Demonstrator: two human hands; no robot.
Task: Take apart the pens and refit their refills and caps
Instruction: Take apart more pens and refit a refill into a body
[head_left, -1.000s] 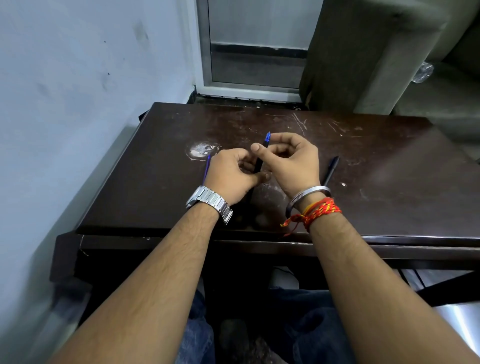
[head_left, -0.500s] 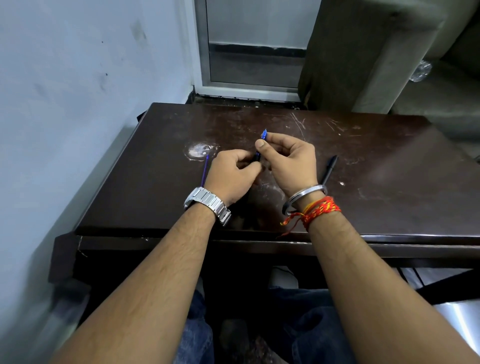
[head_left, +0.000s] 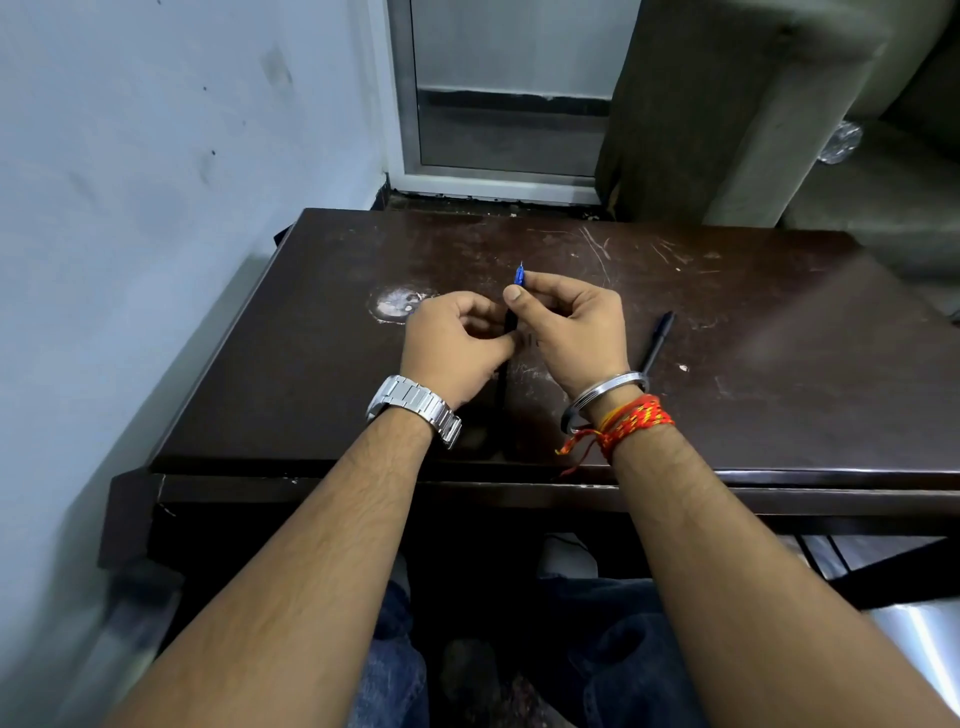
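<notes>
Both hands meet over the middle of the dark table (head_left: 779, 364). My right hand (head_left: 576, 327) pinches the upper end of a pen between thumb and forefinger. The pen's blue tip (head_left: 519, 275) with a fine metal point sticks up above the fingers. Its black pen barrel (head_left: 508, 332) runs down between the hands, and my left hand (head_left: 457, 345) is curled around the lower part. A second black pen (head_left: 657, 343) lies on the table just right of my right wrist, untouched.
A pale worn patch (head_left: 397, 304) marks the tabletop left of my left hand. A wall runs along the table's left side. Behind the table are a door frame (head_left: 498, 176) and a grey sofa arm (head_left: 727, 119).
Less of the pen shows above my right fingers, only the blue tip. The thin blue refill seen beside my left hand earlier is out of sight. Both hands shifted slightly left.
</notes>
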